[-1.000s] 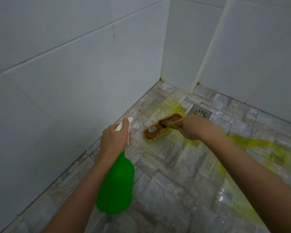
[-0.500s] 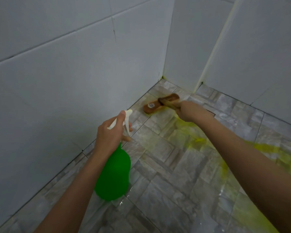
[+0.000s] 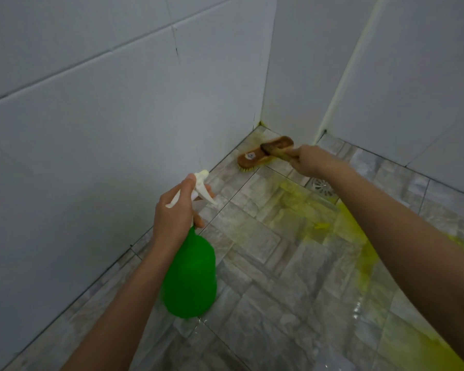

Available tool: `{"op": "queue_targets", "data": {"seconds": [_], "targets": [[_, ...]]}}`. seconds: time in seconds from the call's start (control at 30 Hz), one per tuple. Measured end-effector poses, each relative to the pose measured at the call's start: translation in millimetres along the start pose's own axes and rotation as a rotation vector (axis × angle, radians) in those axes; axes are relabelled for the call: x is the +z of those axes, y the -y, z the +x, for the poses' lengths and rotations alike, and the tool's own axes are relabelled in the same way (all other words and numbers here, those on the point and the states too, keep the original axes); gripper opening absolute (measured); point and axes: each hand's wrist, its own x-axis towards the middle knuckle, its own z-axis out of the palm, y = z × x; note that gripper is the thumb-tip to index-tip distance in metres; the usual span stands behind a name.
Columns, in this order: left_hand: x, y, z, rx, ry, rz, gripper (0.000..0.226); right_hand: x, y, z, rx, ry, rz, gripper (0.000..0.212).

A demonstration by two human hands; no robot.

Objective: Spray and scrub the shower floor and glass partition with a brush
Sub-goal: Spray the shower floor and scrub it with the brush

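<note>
My right hand (image 3: pixel 310 159) grips the handle of a wooden scrub brush (image 3: pixel 263 154) with yellow bristles. The brush head lies on the grey tiled shower floor (image 3: pixel 279 285) close to the far corner where two white walls meet. My left hand (image 3: pixel 175 218) holds a green spray bottle (image 3: pixel 190 279) by its neck, fingers around the white trigger head (image 3: pixel 201 187), nozzle aimed toward the far corner. Yellow cleaning liquid (image 3: pixel 351 226) is smeared across the wet tiles under my right forearm.
White tiled walls (image 3: pixel 105 129) enclose the floor on the left and at the back. A round metal drain (image 3: pixel 322 186) sits in the floor just beside my right wrist. A pale vertical strip (image 3: pixel 343 73) runs up the back wall.
My right hand has pushed the brush away from me, from beside the drain to the far corner. The spray bottle has stayed roughly where it was in my left hand.
</note>
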Motion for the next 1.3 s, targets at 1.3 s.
{"op": "queue_targets", "data": {"seconds": [1.3], "targets": [[0.1,5.8,-21.2,0.131,0.015,0.111,0.025,-9.8,-3.3,-66.2,-0.064,0.108,-0.064,0.034]]}}
